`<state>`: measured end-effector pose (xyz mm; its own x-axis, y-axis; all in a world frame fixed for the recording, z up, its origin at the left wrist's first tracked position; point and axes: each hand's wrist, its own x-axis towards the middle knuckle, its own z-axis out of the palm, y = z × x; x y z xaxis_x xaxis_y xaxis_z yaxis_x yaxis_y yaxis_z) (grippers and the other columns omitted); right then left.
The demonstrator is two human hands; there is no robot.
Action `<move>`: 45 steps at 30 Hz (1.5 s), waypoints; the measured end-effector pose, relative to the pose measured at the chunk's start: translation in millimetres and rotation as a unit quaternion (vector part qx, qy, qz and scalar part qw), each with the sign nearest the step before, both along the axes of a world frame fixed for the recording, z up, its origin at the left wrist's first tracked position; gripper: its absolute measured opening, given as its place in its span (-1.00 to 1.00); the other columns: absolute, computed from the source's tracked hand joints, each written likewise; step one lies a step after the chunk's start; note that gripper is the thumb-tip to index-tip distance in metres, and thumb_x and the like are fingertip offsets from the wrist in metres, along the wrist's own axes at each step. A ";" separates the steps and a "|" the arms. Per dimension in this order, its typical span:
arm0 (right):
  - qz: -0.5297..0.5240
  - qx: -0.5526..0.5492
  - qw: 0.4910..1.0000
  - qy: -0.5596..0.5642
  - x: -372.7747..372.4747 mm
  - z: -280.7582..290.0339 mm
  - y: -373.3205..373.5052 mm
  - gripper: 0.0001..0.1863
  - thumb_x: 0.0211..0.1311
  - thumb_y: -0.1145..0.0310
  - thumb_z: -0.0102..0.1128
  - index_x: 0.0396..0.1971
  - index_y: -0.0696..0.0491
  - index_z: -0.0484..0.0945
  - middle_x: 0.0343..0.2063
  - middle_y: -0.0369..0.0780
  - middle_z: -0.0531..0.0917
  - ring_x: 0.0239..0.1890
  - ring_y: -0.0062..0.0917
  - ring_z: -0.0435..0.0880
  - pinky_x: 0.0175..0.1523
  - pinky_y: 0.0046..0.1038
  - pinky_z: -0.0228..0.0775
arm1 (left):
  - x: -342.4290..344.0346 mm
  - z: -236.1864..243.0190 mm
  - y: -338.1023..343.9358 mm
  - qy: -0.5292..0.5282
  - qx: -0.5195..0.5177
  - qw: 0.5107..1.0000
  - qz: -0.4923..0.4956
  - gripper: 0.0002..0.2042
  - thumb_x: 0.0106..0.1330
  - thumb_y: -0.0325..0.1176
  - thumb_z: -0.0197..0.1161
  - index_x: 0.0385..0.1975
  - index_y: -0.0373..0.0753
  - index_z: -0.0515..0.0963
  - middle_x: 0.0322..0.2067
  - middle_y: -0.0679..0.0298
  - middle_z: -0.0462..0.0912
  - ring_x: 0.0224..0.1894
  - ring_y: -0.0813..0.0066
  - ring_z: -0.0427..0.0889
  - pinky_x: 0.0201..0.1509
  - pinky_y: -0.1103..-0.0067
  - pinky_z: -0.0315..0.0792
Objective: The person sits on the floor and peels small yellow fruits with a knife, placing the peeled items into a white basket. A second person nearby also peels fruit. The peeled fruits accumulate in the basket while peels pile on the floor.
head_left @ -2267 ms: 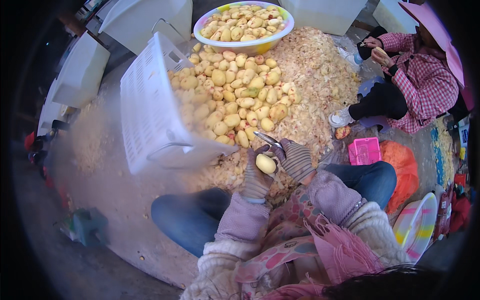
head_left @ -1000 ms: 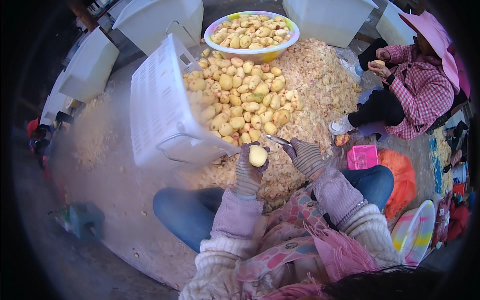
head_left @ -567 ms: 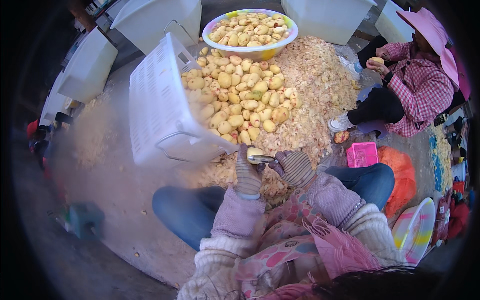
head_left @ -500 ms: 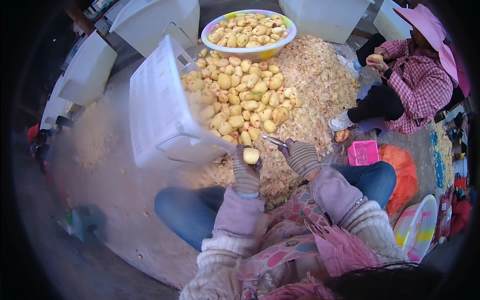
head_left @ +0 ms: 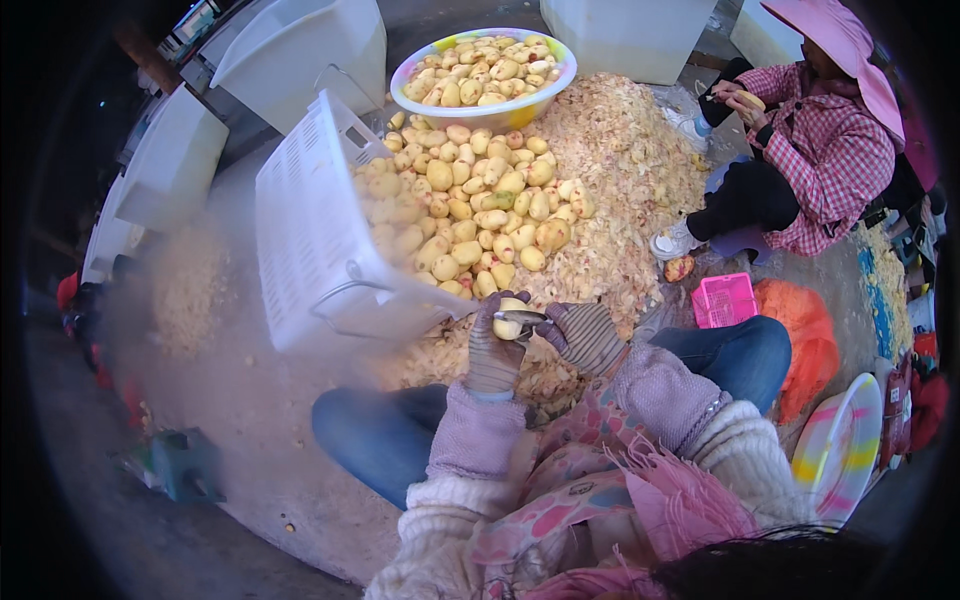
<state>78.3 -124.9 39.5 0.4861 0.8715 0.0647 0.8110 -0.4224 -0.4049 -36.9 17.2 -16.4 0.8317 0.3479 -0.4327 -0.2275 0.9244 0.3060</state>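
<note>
Pale-yellow rounded potato (head_left: 507,329) is sitting near six o'clock of the yellow potato heap (head_left: 475,195), grey-gloved left hand (head_left: 493,352) gripping it, striped-gloved right hand (head_left: 586,336) gripping a silver metal peeler (head_left: 524,317) across it, the potato probably handling light, firm, slippery, best held around its sides.

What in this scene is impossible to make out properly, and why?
All in the head view:
Underside of the potato: hidden by the left hand.
Handle of the metal tool: mostly covered by the right hand.
Top of the white tub, right of the basin: cut off by the upper edge.
What the green object, lower left, is: too blurred.
</note>
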 end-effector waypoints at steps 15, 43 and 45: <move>-0.010 0.078 0.989 0.125 4.7 13.2 -2.7 -0.58 0.18 0.04 0.22 -0.17 0.09 0.50 -0.31 -0.06 0.60 -0.29 -0.18 0.64 -0.20 -0.23 0.50 | -6.5 3.3 5.6 -0.135 -0.085 0.981 -0.114 -0.61 0.28 0.07 0.14 -0.24 -0.16 0.59 -0.49 0.18 0.66 -0.78 0.47 0.33 -0.69 0.53 0.18; -0.191 -0.155 0.945 0.214 59.6 -26.8 -17.1 -0.26 0.05 -0.33 0.11 -0.47 0.22 0.65 -0.57 0.04 0.64 -0.39 -0.15 0.67 -0.18 -0.25 0.47 | 28.0 -61.2 -40.0 0.113 0.010 0.977 -0.183 -0.54 0.23 -0.52 0.13 0.15 -0.28 0.26 0.09 0.05 0.43 0.08 0.00 0.50 0.13 0.08 0.49; -0.245 -0.082 0.927 0.271 82.6 -23.7 -26.8 -0.33 0.03 -0.26 0.17 -0.46 0.19 0.66 -0.55 0.05 0.64 -0.41 -0.15 0.67 -0.21 -0.25 0.48 | 58.1 -33.0 -8.1 0.202 -0.040 0.955 -0.212 -0.54 0.22 -0.53 0.13 0.14 -0.30 0.28 0.09 0.02 0.41 0.11 -0.01 0.46 0.14 0.06 0.47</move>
